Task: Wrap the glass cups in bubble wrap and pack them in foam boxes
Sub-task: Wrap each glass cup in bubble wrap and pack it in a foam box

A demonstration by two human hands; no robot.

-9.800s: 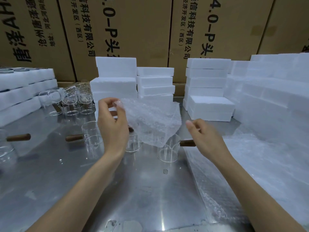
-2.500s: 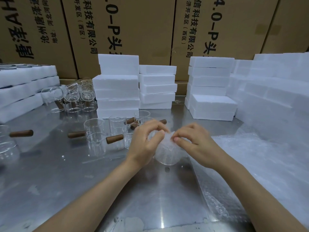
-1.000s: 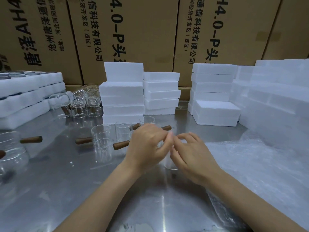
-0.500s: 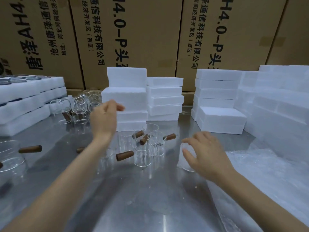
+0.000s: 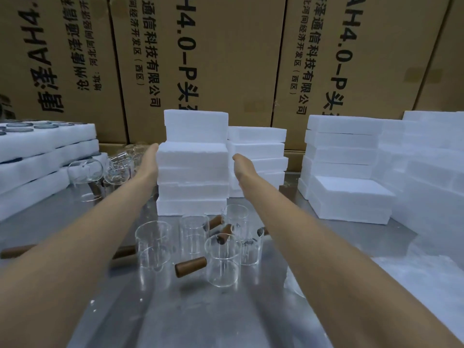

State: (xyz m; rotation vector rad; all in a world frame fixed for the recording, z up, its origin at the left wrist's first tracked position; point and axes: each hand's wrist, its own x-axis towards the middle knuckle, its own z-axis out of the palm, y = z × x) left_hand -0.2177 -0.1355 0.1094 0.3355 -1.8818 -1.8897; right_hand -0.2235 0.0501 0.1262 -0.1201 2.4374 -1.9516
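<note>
A stack of white foam boxes (image 5: 193, 187) stands in the middle of the steel table. My left hand (image 5: 150, 159) lies flat against the left side of the stack's second box (image 5: 193, 154), fingers straight. On that box's right side my right hand (image 5: 241, 165) presses with fingers straight. Several clear glass cups with brown wooden handles (image 5: 221, 259) stand in front of the stack, between my forearms. A sheet of bubble wrap (image 5: 411, 280) lies at the right. The wrapped cup is mostly hidden under my right forearm.
More foam box stacks stand behind (image 5: 256, 151) and to the right (image 5: 346, 172), with a foam wall at the far right (image 5: 431, 172). Foam trays (image 5: 37, 156) lie at the left, more glass cups (image 5: 88, 177) beside them. Cardboard cartons (image 5: 200, 59) line the back.
Both hands left the wrapped cup and reached forward. They now flank the second box of the middle foam stack. The view tilted upward.
</note>
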